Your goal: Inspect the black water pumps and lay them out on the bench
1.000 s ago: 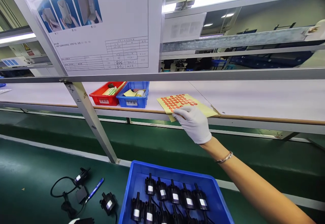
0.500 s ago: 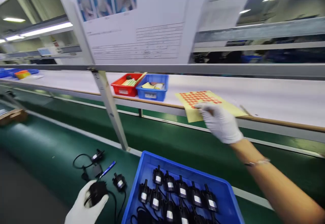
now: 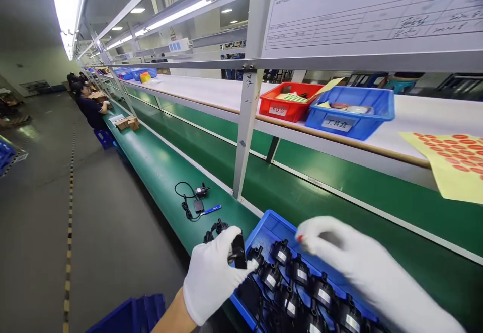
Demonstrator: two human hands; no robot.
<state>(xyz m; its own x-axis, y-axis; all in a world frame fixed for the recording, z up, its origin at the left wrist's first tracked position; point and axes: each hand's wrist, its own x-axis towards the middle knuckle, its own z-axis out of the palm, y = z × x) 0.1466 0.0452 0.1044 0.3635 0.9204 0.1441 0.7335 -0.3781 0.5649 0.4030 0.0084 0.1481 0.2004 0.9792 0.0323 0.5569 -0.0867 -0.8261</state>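
Note:
My left hand (image 3: 213, 277), in a white glove, is closed around a small black pump-like part (image 3: 237, 250) at the near left corner of a blue tray (image 3: 266, 225). The tray holds several identical black parts (image 3: 298, 277) with white labels. My right hand (image 3: 354, 260), also gloved, hovers over the tray with thumb and forefinger pinched on a tiny red sticker (image 3: 300, 239). A yellow sheet of red round stickers (image 3: 453, 159) lies on the white shelf at the right.
A red bin (image 3: 290, 102) and a blue bin (image 3: 350, 111) sit on the shelf. A black part with cable (image 3: 194, 198) and a blue pen (image 3: 211, 210) lie on the green belt (image 3: 158, 162). Another person (image 3: 90, 109) sits far down the line. A blue crate (image 3: 132, 315) is by the floor.
My right hand left the sticker sheet and came down over the tray with a red sticker. My left hand lifted the black part to the tray's corner. The view swung left.

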